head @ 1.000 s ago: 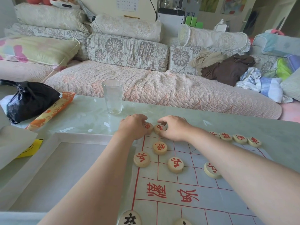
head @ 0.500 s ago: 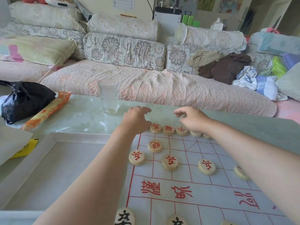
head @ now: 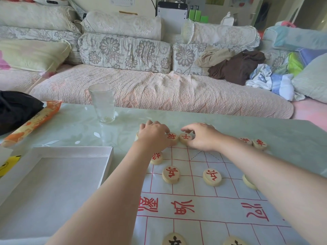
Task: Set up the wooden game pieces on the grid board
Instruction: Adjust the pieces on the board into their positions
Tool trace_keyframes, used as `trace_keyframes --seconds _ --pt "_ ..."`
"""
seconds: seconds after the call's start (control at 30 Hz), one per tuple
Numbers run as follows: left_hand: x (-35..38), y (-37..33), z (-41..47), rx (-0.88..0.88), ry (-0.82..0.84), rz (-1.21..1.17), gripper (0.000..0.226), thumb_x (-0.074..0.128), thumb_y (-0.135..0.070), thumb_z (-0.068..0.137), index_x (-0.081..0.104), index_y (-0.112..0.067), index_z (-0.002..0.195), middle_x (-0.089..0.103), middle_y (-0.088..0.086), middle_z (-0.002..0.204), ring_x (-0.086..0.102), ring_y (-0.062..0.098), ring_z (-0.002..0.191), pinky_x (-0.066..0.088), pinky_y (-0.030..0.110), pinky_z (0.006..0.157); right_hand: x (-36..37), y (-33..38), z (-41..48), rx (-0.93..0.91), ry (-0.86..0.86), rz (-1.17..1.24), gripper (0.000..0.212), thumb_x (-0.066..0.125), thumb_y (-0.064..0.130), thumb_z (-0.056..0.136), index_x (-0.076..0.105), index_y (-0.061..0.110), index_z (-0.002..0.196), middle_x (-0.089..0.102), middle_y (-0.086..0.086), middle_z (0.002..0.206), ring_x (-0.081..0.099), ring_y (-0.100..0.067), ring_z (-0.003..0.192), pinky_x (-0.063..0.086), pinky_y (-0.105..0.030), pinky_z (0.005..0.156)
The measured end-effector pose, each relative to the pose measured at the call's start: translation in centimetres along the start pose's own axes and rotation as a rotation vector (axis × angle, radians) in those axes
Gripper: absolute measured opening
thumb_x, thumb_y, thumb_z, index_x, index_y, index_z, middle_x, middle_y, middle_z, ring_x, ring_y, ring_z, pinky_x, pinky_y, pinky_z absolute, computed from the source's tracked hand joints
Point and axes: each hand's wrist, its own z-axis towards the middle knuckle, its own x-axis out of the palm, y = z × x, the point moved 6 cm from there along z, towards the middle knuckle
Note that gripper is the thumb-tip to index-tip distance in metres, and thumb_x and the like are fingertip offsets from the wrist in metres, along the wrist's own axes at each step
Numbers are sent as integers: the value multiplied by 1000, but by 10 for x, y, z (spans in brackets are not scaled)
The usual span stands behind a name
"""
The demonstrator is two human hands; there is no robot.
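Note:
A white cloth grid board (head: 194,206) with red lines lies on the table. Round wooden pieces with red characters stand on its far half, among them two in a row (head: 171,174) (head: 212,177) and one by my left wrist (head: 156,158). Two more red pieces (head: 259,144) sit at the far right of the back row. Black-lettered pieces (head: 174,240) show at the bottom edge. My left hand (head: 154,137) rests curled at the board's far left corner, fingertips on a red piece (head: 173,137). My right hand (head: 201,137) pinches the neighbouring red piece (head: 185,137).
A drinking glass (head: 102,105) stands just beyond the left hand. A shallow white box (head: 53,174) lies left of the board. A black bag (head: 16,108), an orange packet (head: 35,121) and a yellow item (head: 8,163) sit at the far left. A sofa runs behind the table.
My right hand, which had reached right along the back row, has come back left beside my left hand and now touches a piece there. My left hand has stayed at the corner.

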Motion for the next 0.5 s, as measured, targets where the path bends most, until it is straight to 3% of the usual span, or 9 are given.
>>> trace_keyframes --seconds 0.23,0.4,0.5 --pt "7 1 -1 4 92 -35 65 48 -69 82 42 -39 139 42 -3 144 27 24 133 19 38 107 -1 -5 1 2 -15 13 55 62 56 84 54 36 134 59 12 129 49 -16 125 35 -35 107" --pt "2 4 1 -2 -34 -35 57 55 -75 73 58 -40 119 55 -6 123 36 19 119 24 35 100 -2 -3 1 -2 -36 -7 52 59 59 86 56 35 132 59 11 129 49 -17 125 33 -36 105" --pt "1 3 1 23 -49 -41 53 53 -74 76 59 -42 118 55 -10 125 35 19 119 19 35 101 -1 -1 3 -3 -42 -100 54 56 64 84 56 37 131 59 10 129 46 -19 126 29 -38 99"
